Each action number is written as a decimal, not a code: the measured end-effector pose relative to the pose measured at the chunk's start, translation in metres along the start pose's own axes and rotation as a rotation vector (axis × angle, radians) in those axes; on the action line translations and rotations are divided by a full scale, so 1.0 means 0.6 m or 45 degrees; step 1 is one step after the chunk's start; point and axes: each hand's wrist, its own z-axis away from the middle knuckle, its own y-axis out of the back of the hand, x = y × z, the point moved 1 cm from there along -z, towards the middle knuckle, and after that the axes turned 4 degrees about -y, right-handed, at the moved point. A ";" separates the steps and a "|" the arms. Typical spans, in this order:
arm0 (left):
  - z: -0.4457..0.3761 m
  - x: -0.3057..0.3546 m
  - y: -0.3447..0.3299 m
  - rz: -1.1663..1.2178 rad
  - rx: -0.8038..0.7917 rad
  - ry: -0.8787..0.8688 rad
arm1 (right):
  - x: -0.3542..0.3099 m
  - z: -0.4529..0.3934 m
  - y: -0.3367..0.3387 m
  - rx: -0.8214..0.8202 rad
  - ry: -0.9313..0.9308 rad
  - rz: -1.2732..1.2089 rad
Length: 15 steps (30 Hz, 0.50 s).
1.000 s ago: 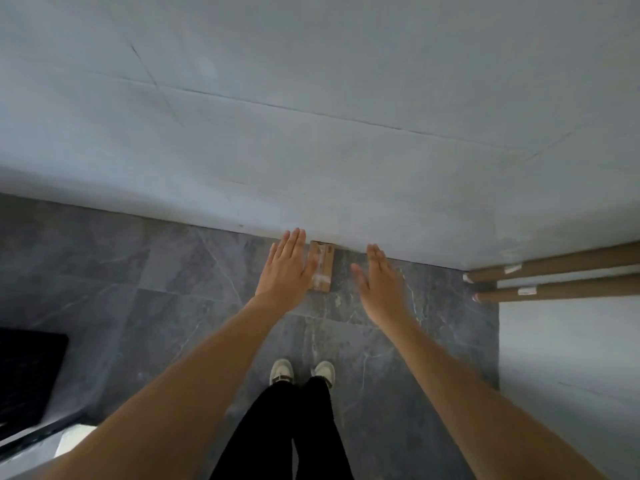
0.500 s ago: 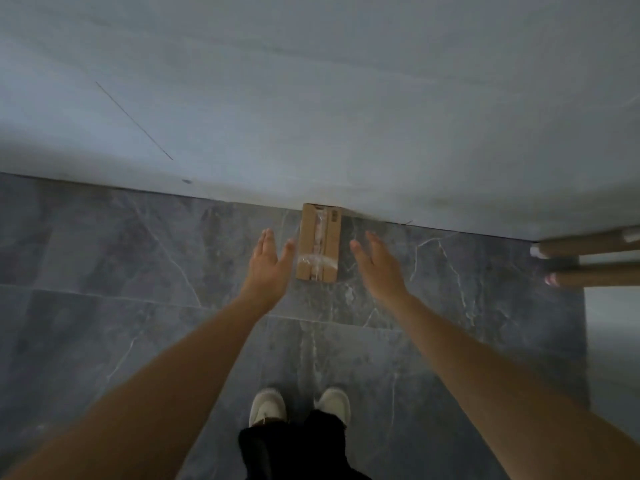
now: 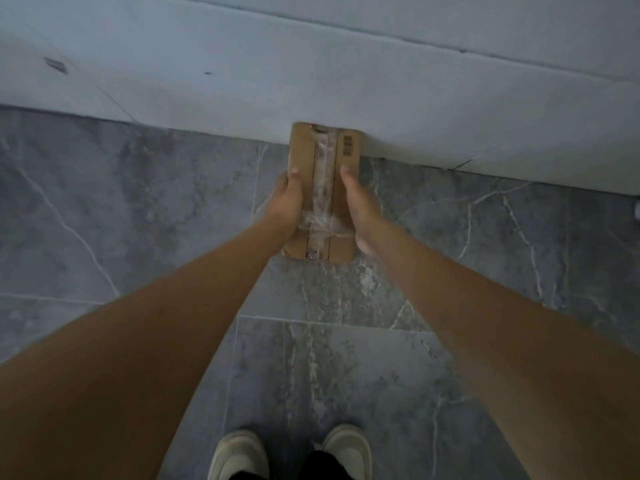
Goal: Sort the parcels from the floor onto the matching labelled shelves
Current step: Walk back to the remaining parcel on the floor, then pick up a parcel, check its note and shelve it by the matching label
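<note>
A small brown cardboard parcel (image 3: pixel 323 161) with clear tape down its middle and a barcode near its far right corner lies at the foot of the pale wall. My left hand (image 3: pixel 285 202) clasps its left side, thumb on top. My right hand (image 3: pixel 358 207) clasps its right side, thumb on top as well. The fingers of both hands are hidden beside or under the box. Whether the box has left the floor I cannot tell.
The floor (image 3: pixel 450 306) is dark grey marbled tile. A pale wall (image 3: pixel 311 64) runs across the top of the view, right behind the parcel. My two light shoes (image 3: pixel 239 455) stand at the bottom edge.
Both hands went down from open, apart positions and closed on the sides of the parcel. The view dropped closer to the floor; the cardboard tubes at right left the view.
</note>
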 end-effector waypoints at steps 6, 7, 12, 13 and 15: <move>0.116 0.049 0.032 0.001 -0.009 0.012 | -0.006 0.120 0.004 -0.009 0.049 -0.187; 0.144 0.066 0.042 -0.003 0.009 0.026 | -0.015 0.153 0.006 -0.016 0.056 -0.209; 0.316 0.189 0.091 0.029 0.041 0.027 | -0.103 0.355 0.024 -0.017 0.084 -0.198; 0.355 0.220 0.102 0.042 0.044 0.017 | -0.126 0.401 0.031 0.000 0.100 -0.177; 0.446 0.288 0.127 0.082 0.068 -0.012 | -0.176 0.502 0.045 0.036 0.125 -0.125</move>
